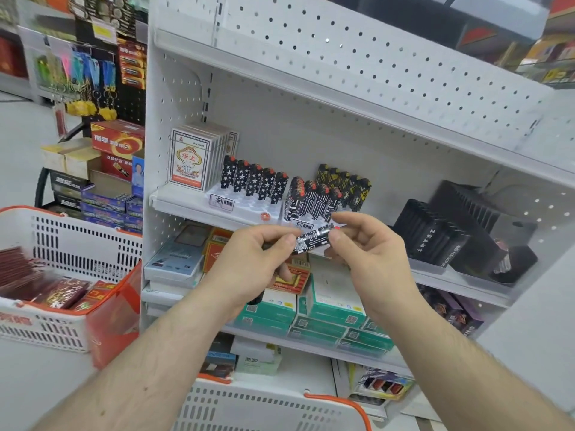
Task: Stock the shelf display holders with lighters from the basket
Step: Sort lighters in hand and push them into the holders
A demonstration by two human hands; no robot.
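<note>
hands (306,253) around one lighter (312,240)

Just beyond the grip, the circuit-print lighters (311,199) crowd their holder (300,224); the star-lighter holder (245,206) beyond-left has open front slots.

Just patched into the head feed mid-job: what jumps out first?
Centre frame, the left hand and right hand together pinch a black-and-white patterned lighter held sideways. Just behind it on the shelf stand star-print lighters in a white holder. A white-and-orange basket sits at left.
</note>
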